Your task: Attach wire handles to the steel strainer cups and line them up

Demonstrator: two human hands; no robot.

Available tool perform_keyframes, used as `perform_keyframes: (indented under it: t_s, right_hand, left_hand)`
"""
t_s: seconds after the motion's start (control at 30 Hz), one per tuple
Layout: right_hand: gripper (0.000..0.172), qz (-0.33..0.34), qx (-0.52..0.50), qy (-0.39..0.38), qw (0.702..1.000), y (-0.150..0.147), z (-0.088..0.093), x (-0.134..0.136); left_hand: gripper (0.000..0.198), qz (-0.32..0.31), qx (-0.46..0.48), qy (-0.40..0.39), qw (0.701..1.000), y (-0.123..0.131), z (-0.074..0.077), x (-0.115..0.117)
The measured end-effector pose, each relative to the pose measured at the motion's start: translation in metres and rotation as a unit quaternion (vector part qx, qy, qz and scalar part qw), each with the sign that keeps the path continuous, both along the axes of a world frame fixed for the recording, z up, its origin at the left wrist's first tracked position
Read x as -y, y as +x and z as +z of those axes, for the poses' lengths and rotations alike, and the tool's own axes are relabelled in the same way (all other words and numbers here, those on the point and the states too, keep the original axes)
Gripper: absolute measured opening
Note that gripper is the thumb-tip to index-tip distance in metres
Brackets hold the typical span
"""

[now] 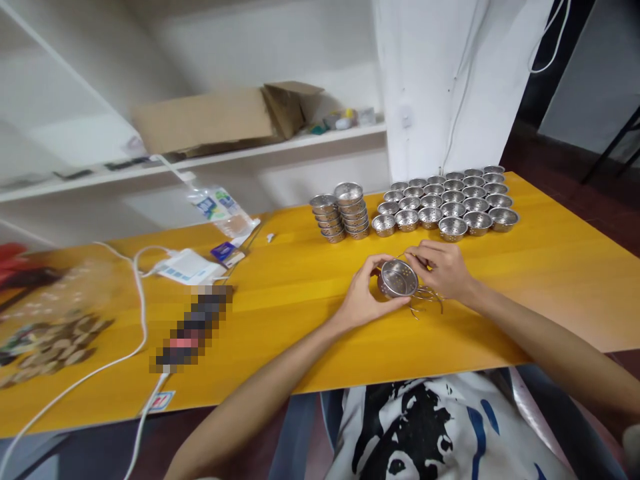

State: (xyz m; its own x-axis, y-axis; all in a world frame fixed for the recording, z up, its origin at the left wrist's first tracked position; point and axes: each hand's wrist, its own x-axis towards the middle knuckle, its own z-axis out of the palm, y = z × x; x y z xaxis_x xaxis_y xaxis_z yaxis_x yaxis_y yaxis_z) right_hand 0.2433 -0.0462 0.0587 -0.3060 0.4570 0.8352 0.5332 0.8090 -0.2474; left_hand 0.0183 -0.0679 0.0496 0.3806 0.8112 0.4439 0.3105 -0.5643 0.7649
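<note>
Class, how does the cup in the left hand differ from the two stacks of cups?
The held cup is single; the stacks are several cups high. The held cup is gripped by the left hand, its mouth turned towards the camera; the stacks stand upright on the table. Both are shiny metal with small holes.

The tabletop is coloured orange-yellow. The single cup between its near and far edges and the grouped cups toward its far right corner are finished in silver-grey and patterned with small dots. White cloth beyond the near edge is printed black and blue.
</note>
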Motion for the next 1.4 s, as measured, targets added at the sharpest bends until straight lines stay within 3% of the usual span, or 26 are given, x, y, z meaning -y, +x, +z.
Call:
perform_keyframes:
  t_s: [0.27,0.93,1.1,1.23,1.4]
  right_hand:
    - [0.022,0.033,0.003,-0.003,0.999,-0.001,0.004,0.001]
    - [0.028,0.009,0.006,-0.066,0.998,-0.003,0.0,0.001]
    - [0.023,0.0,-0.058,-0.118,0.991,-0.012,-0.004,0.008]
    - [0.026,0.042,-0.139,-0.253,0.957,-0.019,-0.003,0.014]
    - [0.037,0.217,-0.189,-0.407,0.867,-0.013,0.007,0.008]
  left_hand:
    - [0.072,-0.007,0.01,-0.007,1.0,0.003,-0.002,-0.001]
    - [0.07,-0.007,0.006,-0.004,1.0,0.002,-0.003,-0.001]
    - [0.047,-0.046,-0.033,0.059,0.997,0.002,0.0,-0.003]
    - [0.046,-0.063,-0.06,0.045,0.995,0.004,0.002,-0.005]
    - [0.05,-0.096,0.021,-0.063,0.993,0.001,0.0,-0.009]
